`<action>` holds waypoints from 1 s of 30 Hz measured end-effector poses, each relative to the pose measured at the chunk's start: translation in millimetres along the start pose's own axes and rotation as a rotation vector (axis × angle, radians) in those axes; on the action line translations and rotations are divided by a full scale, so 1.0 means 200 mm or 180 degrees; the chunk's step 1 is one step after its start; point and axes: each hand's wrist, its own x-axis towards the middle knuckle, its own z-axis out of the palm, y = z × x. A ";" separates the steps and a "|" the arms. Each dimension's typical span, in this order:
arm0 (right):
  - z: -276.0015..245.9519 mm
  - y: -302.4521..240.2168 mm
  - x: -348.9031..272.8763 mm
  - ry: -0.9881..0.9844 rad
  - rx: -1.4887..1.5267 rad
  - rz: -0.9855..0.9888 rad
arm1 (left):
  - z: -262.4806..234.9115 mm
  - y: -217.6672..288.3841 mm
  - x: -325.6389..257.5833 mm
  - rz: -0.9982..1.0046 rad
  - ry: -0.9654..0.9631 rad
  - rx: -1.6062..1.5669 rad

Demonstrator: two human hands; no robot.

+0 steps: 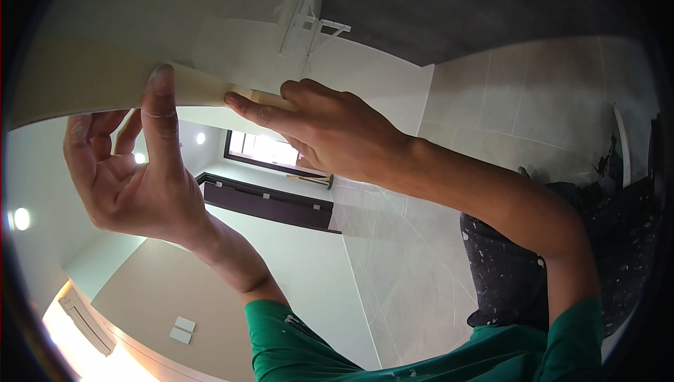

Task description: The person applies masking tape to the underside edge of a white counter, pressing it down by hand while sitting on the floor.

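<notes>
My left hand is at a beige wall edge in the upper left. Its thumb lies on the near face while the other fingers bend behind the edge, so it grips the wall between them. Their tips are partly hidden by the edge. Farther right along the same edge, my right hand is closed on a small pale yellowish block. Its index finger stretches along the block towards the wall. Most of the block is covered by my fingers, and I cannot tell what kind it is.
A white metal frame stands near the top, by a dark grey panel. Grey tiled floor spreads below and right. A bright window, white switch plates and an air conditioner lie beyond.
</notes>
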 end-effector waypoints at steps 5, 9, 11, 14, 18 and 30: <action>0.00 0.00 0.00 -0.0041 -0.0039 0.0060 | 0.01 0.01 0.00 -0.0018 -0.0012 -0.0012; 0.01 0.00 0.00 -0.0024 0.0036 0.0156 | 0.01 0.00 0.00 0.0043 -0.0037 -0.0073; 0.01 0.00 0.00 -0.0055 0.0023 0.0163 | 0.00 -0.01 0.00 0.0073 -0.0082 -0.0066; 0.00 0.01 0.00 -0.0110 -0.0121 0.0073 | 0.00 -0.02 0.00 0.0104 -0.0072 -0.0051; -0.02 0.01 0.00 -0.0140 -0.0292 -0.0115 | 0.00 -0.01 0.00 0.0103 -0.0036 -0.0090; 0.01 0.01 0.01 -0.0007 -0.0013 0.0153 | 0.00 -0.06 -0.02 0.0224 -0.0086 -0.0244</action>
